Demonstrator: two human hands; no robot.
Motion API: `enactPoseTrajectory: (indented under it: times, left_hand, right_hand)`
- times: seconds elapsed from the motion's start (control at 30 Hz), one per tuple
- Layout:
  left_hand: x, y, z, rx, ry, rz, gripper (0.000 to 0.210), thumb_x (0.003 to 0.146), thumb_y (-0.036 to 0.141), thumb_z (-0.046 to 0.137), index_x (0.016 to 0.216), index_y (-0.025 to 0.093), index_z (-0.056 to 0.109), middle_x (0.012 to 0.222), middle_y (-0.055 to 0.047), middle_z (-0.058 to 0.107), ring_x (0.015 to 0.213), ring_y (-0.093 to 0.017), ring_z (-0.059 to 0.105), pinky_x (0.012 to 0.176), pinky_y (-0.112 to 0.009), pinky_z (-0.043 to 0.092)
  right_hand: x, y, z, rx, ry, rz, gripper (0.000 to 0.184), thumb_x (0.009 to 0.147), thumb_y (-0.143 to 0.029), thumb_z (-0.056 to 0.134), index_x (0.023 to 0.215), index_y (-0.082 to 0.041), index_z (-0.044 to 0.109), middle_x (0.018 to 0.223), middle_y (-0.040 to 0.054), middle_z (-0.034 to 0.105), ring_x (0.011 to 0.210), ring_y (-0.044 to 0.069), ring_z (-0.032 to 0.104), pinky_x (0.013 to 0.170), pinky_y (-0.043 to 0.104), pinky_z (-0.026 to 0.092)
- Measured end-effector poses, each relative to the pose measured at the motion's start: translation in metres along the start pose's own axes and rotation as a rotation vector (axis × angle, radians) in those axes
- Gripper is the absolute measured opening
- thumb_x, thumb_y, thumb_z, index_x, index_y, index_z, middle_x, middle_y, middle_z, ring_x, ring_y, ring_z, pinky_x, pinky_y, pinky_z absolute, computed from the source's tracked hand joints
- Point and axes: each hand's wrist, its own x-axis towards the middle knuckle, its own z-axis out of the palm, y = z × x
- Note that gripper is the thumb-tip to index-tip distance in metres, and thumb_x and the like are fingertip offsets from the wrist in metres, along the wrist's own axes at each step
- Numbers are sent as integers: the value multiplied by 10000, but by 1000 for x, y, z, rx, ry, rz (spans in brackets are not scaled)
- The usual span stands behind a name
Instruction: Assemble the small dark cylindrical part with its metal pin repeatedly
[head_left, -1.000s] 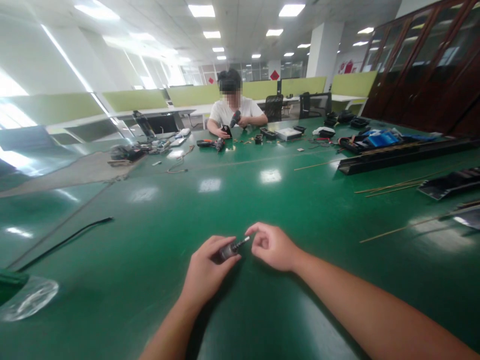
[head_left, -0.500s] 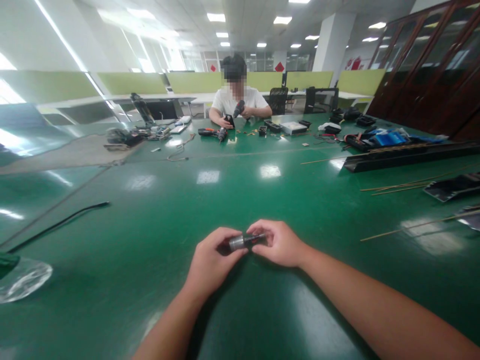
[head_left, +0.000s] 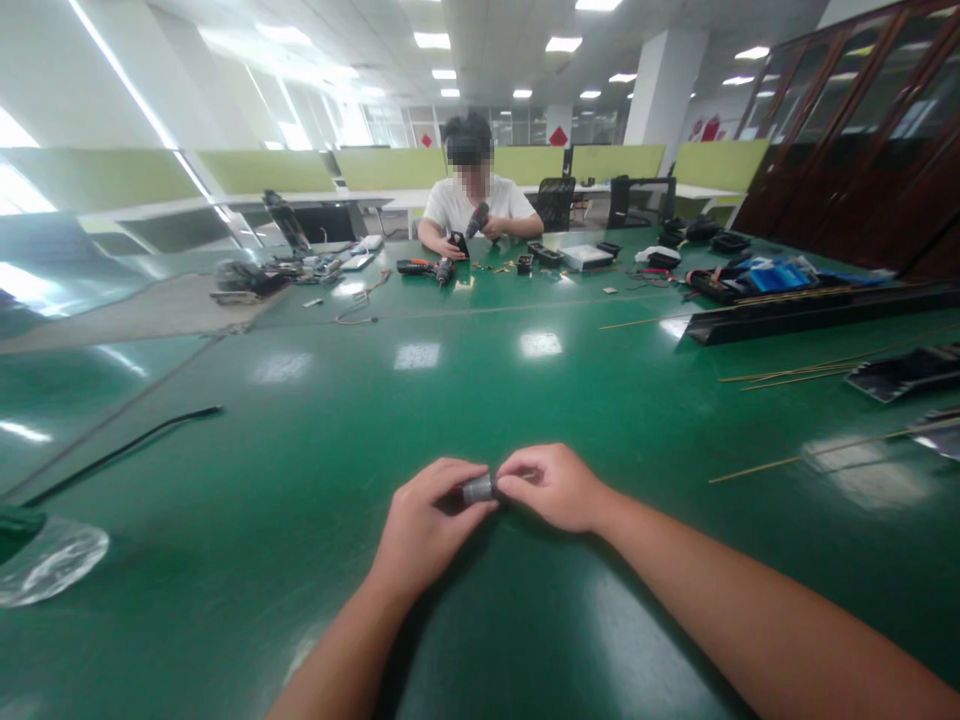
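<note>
A small grey metal cylinder (head_left: 478, 488), with a narrower dark part at its right end, is held level just above the green table (head_left: 337, 420). My left hand (head_left: 431, 510) is closed around the cylinder's left side, thumb below and fingers above. My right hand (head_left: 553, 488) pinches the narrower dark end, whose tip shows faintly between thumb and fingers. Most of that end is hidden by the fingers, and the exact kind of part is too small and blurred to tell.
Across the table a person in a white shirt (head_left: 480, 205) holds a power drill (head_left: 478, 220); another drill (head_left: 424, 267) lies nearby. Thin rods (head_left: 780, 467) and a black channel (head_left: 810, 315) lie right. A black cable (head_left: 127, 448) and clear plastic (head_left: 60, 565) lie left.
My right hand's fingers have closed further over the dark end and shifted slightly left, covering more of it. The left hand keeps its hold on the cylinder.
</note>
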Motion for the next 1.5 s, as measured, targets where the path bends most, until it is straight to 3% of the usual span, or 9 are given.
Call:
enactPoseTrajectory:
  times: [0.57,1.5]
  left_hand:
    - [-1,2,1,47,-8,6,230,811,311,768,1032,281,711,975,25,704,881,-141,644,792,-238,488]
    - [0,6,-1,58,-19,8,214,817,323,749,1019,254,727,976,-23,713,885,-185,659,814,-289,524]
  right_hand:
    - [-1,6,1,114,15,-12,142,770,-192,704,906,-177,740,870,28,742,793,166,688,733,257,521]
    - [0,9,2,136,27,31,82,712,-184,733,792,-173,727,765,9,723,665,142,628,655,245,478]
